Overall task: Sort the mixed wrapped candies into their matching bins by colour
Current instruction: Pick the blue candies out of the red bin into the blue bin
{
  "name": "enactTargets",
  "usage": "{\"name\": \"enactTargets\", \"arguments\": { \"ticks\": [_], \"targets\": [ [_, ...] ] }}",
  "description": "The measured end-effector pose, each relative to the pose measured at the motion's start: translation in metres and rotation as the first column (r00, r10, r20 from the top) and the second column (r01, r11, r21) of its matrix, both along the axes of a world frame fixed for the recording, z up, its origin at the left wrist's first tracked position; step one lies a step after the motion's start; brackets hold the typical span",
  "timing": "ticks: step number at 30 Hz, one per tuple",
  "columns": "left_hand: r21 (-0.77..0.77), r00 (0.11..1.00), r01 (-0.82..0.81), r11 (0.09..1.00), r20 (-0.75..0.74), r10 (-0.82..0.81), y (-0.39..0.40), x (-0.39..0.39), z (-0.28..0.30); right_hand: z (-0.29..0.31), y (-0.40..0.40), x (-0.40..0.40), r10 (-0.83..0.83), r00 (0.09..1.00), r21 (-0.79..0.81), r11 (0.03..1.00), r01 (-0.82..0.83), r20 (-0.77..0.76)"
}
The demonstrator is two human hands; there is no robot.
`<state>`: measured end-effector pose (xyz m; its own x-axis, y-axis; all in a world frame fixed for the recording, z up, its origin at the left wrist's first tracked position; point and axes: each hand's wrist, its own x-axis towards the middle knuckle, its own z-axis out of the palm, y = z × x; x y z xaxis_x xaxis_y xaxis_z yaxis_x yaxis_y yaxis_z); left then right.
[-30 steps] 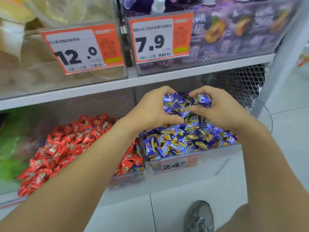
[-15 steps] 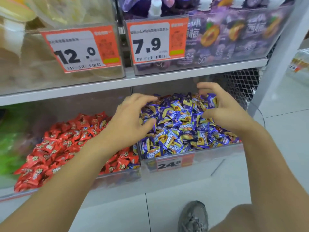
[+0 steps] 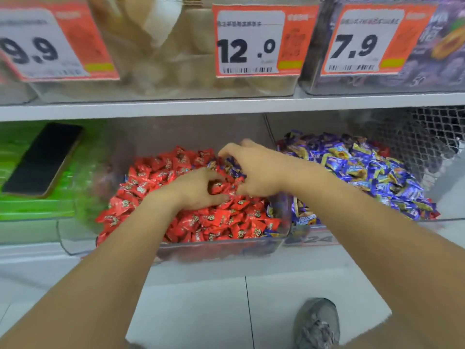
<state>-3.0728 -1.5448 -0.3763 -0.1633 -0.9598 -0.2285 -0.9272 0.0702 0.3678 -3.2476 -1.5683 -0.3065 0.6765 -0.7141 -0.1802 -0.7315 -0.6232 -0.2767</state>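
A clear bin (image 3: 216, 250) in the middle holds a heap of red wrapped candies (image 3: 216, 220). A few stray blue candies (image 3: 232, 164) lie among them near the back, and another blue one (image 3: 271, 231) sits at the front right corner. To the right, a second clear bin is piled with blue candies (image 3: 364, 172). My left hand (image 3: 195, 190) is sunk into the red heap, thumb and fingers curled round a red candy. My right hand (image 3: 254, 167) reaches over the red bin, its fingertips curled down onto the stray blue candies.
A black phone (image 3: 41, 159) lies on a green bin (image 3: 32, 207) at the left. A shelf (image 3: 226, 107) with orange price tags and more clear bins hangs close above. Wire mesh (image 3: 432, 137) closes the right side. A grey shoe (image 3: 317, 323) stands on the tiled floor below.
Both hands let go of a handful of blue candies over the blue bin, then moved left into the red bin. The view swung left, bringing the green bin and phone into sight.
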Motion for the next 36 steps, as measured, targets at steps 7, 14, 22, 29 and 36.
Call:
{"name": "enactTargets", "arguments": {
  "ticks": [7, 14, 22, 29, 36],
  "targets": [
    [-0.070, 1.000, -0.027, 0.997, -0.007, 0.026, 0.023, 0.033, 0.007, -0.020, -0.073, 0.054, -0.063, 0.762, 0.115, 0.977, 0.178, -0.645],
    [-0.125, 0.994, -0.074, 0.989, -0.091, 0.063, 0.043, 0.049, 0.010, -0.049, -0.093, 0.062, -0.256, 0.891, 0.468, 0.777, 0.420, -0.375],
    [-0.225, 0.955, -0.223, 0.949, -0.248, 0.165, 0.045, 0.058, 0.013, -0.053, -0.075, 0.085, -0.192, 0.979, 0.870, 0.470, 0.150, -0.065],
    [-0.262, 0.942, -0.239, 0.935, -0.297, 0.158, 0.053, 0.082, 0.020, -0.025, -0.044, 0.085, -0.073, 0.988, 0.664, 0.747, -0.035, 0.134],
    [-0.171, 0.926, -0.172, 0.970, -0.363, 0.100, 0.074, 0.083, 0.025, -0.007, 0.010, 0.071, 0.203, 0.977, 0.262, 0.942, -0.212, 0.061]
  ]
}}
